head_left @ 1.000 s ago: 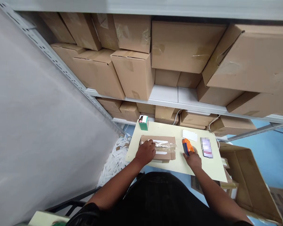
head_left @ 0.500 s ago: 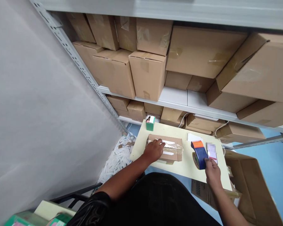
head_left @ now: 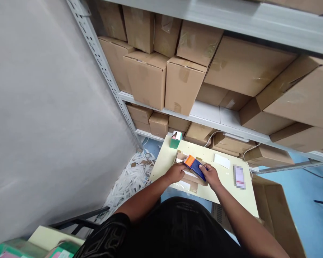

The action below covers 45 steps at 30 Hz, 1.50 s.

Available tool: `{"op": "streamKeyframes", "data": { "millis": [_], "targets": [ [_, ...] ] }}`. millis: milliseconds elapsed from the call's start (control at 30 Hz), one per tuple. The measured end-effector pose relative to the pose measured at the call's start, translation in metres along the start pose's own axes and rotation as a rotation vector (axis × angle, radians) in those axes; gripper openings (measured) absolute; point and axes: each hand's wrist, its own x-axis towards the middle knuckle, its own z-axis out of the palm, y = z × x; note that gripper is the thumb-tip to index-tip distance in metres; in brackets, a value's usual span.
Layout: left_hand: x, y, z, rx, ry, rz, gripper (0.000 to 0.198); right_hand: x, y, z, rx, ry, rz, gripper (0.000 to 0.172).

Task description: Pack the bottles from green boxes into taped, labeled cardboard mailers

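Note:
A small cardboard box [head_left: 188, 177] with clear tape and white paper on it lies on the pale table, partly covered by my hands and the tool. My right hand [head_left: 211, 176] grips a blue tape dispenser [head_left: 197, 168] with an orange front end, held tilted over the box. At the left end of the box is my left hand [head_left: 175, 173], its fingers curled on the cardboard next to the orange tip. Its fingertips are partly hidden.
A green box [head_left: 175, 140] stands at the table's [head_left: 161, 165] far left corner. White paper [head_left: 222, 161] and a phone [head_left: 239, 177] lie to the right. Shelves [head_left: 204, 111] of cartons rise behind. An open carton [head_left: 271, 208] is at right; shredded paper [head_left: 126, 182] covers the floor at left.
My right hand has brought the tape dispenser leftward from beside the phone to over the box. My left hand has moved to the box's left end, its fingers now curled. The view has shifted slightly.

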Motion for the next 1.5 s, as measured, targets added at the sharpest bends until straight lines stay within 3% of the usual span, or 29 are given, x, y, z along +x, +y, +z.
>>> {"op": "streamKeyframes", "data": {
  "millis": [67, 133, 200, 267, 433, 533, 700, 833, 967, 1100, 1200, 1267, 1400, 1500],
  "targets": [
    [0.005, -0.001, -0.008, -0.308, 0.093, -0.240, 0.028, 0.001, 0.006, -0.002, 0.005, -0.025, -0.018, 0.059],
    [0.008, -0.001, -0.014, -0.604, 0.133, -0.443, 0.039, 0.004, 0.007, -0.003, 0.007, -0.054, -0.053, 0.059],
    [0.011, 0.000, -0.017, -0.773, 0.117, -0.535, 0.049, 0.007, 0.004, -0.003, -0.009, -0.089, -0.093, 0.058],
    [0.015, 0.001, -0.017, -0.807, 0.128, -0.565, 0.047, 0.010, 0.002, -0.001, -0.033, -0.125, -0.120, 0.057],
    [0.019, 0.006, -0.012, -0.763, 0.202, -0.605, 0.038, 0.014, -0.003, 0.003, -0.076, -0.170, -0.147, 0.056],
    [0.019, 0.006, -0.016, -0.588, 0.260, -0.582, 0.034, 0.015, -0.009, 0.004, -0.135, -0.165, -0.140, 0.056],
    [0.023, -0.009, -0.050, -0.091, 0.437, -0.476, 0.022, 0.023, -0.019, -0.006, -0.265, -0.122, -0.101, 0.056],
    [0.020, -0.037, -0.075, 0.092, 0.503, -0.533, 0.023, 0.027, -0.012, -0.016, -0.369, -0.104, -0.088, 0.056],
    [0.014, -0.061, -0.057, 0.085, 0.433, -0.559, 0.019, 0.024, -0.005, -0.015, -0.387, -0.090, -0.073, 0.057],
    [0.012, -0.068, -0.029, 0.095, 0.355, -0.576, 0.018, 0.023, -0.006, -0.011, -0.382, -0.079, -0.040, 0.057],
    [0.013, -0.061, -0.031, 0.135, 0.370, -0.536, 0.034, 0.025, -0.006, -0.011, -0.360, -0.076, -0.012, 0.056],
    [0.014, -0.052, -0.038, 0.166, 0.362, -0.406, 0.044, 0.025, -0.004, -0.010, -0.340, -0.077, -0.012, 0.055],
    [0.013, -0.038, -0.032, 0.304, 0.066, 0.063, 0.066, 0.023, -0.004, -0.008, -0.307, -0.088, -0.010, 0.054],
    [0.013, -0.039, -0.013, 0.419, -0.028, 0.122, 0.076, 0.023, -0.005, -0.010, -0.328, -0.083, -0.004, 0.053]
  ]
}}
